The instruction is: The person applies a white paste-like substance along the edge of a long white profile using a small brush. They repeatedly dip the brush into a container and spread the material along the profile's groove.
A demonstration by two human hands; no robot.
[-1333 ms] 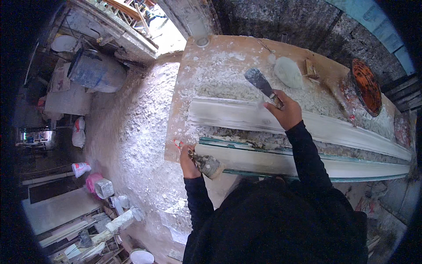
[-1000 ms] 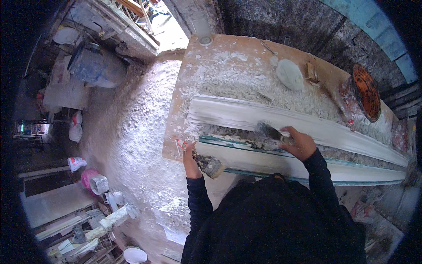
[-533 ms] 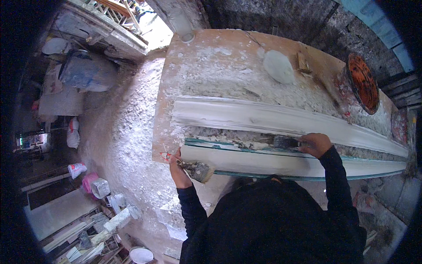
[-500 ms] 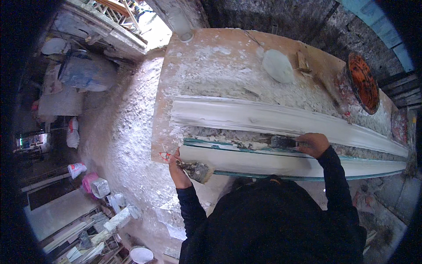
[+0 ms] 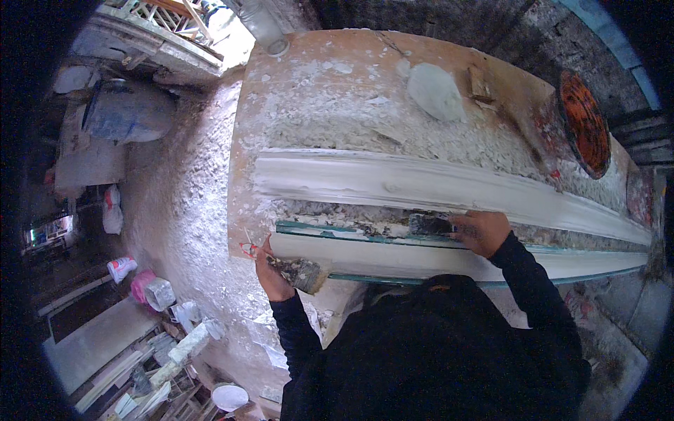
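My left hand is closed around a plaster-caked paintbrush, at the near left end of a long white plaster moulding. A small red-and-white piece sticks out past its fingers. My right hand grips a wide-bladed scraper. The blade lies against the greenish edge strip along the moulding's far side, by the crusted gap. A second long white moulding runs parallel, just beyond that gap. The rest of the scraper's handle is hidden in my fist.
Plaster crumbs cover the wooden table. Toward its back are a pale round disc, a small wood block and an orange basin. A clear jar stands at the far left corner. Sacks and a white bucket are on the left floor.
My right hand has slid the scraper a short way left along the edge strip. The whole view has shifted slightly; my left hand keeps its hold on the paintbrush at the moulding's end.
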